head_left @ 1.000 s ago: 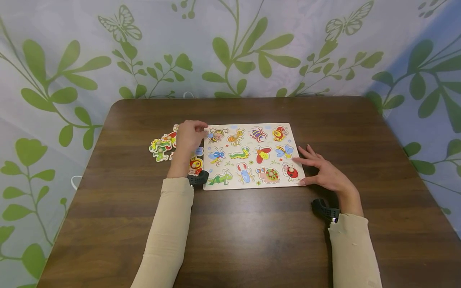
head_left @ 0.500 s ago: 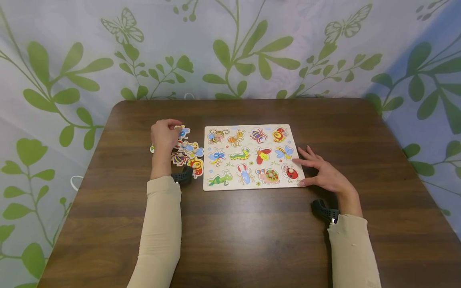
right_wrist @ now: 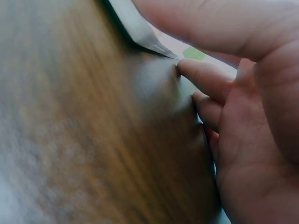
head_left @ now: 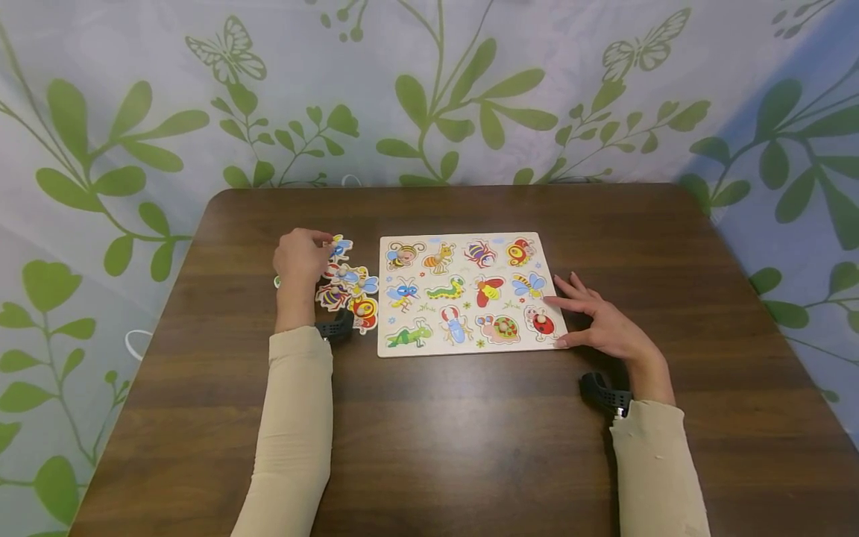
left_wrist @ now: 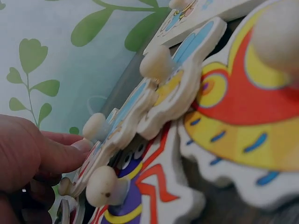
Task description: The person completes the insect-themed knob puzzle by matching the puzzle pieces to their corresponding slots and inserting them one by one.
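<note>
Possibly, overlap is risking snagged knobbed insect pieces on lifting; left hand is hanging there, fingers bent, hold unclear, right hand spread, touching right edge of puzzle board.

The left grip hides most of a green piece; whether it pinches something is hard to say. Beside the right grip, the worktop is blurred.

Soft glare on the tabletop
</note>
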Motion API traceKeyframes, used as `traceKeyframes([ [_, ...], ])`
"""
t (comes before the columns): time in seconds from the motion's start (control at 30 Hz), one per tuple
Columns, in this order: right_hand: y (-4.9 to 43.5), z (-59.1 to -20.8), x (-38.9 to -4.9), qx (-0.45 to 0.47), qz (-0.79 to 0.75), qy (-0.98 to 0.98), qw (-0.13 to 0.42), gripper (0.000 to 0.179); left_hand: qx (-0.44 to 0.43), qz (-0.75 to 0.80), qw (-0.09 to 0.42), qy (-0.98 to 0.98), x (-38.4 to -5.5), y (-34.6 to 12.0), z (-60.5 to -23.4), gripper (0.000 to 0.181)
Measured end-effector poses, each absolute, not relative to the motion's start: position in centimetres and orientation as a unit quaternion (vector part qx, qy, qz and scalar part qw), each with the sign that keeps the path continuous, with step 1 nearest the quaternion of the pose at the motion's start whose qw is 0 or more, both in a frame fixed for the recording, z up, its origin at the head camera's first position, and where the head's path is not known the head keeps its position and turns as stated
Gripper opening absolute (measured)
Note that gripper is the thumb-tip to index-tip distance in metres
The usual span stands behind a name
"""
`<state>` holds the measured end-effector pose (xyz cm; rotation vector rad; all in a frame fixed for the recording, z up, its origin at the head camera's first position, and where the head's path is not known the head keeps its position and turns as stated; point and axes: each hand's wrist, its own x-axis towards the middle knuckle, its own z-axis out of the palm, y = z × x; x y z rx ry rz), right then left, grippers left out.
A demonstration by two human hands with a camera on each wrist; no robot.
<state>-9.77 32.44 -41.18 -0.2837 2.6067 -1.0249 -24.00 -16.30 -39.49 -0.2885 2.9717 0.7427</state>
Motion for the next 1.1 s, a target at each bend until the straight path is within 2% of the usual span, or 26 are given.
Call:
traceKeyframes([
  [0.27, 32.6, -41.3, -9.7, -0.1, -0.359, 0.914, 0.162, 0.077, -0.069, 0.255, 0.035, 0.964, -24.2, -16.1, -39.9, 0.028],
  [0.6, 32.5, -41.2, -9.8, -0.106, -0.36, 0.912, 0.165, 0.075, -0.081, 0.247, -0.009, 0.966, -24.4, -15.6, -40.4, 0.027],
  [0.8, 32.2, -40.7, -9.7, -0.105, -0.362, 0.911, 0.166, 0.075, -0.074, 0.272, -0.001, 0.96, -24.3, -15.2, -40.6, 0.032],
  [0.93, 32.2, -40.7, -9.7, -0.102, -0.362, 0.911, 0.167, 0.076, -0.053, 0.285, 0.022, 0.957, -24.4, -15.7, -40.8, 0.036],
  [1.1, 32.2, -40.7, -9.7, -0.102, -0.365, 0.911, 0.165, 0.076, -0.041, 0.286, 0.037, 0.957, -24.4, -16.0, -40.6, 0.03],
])
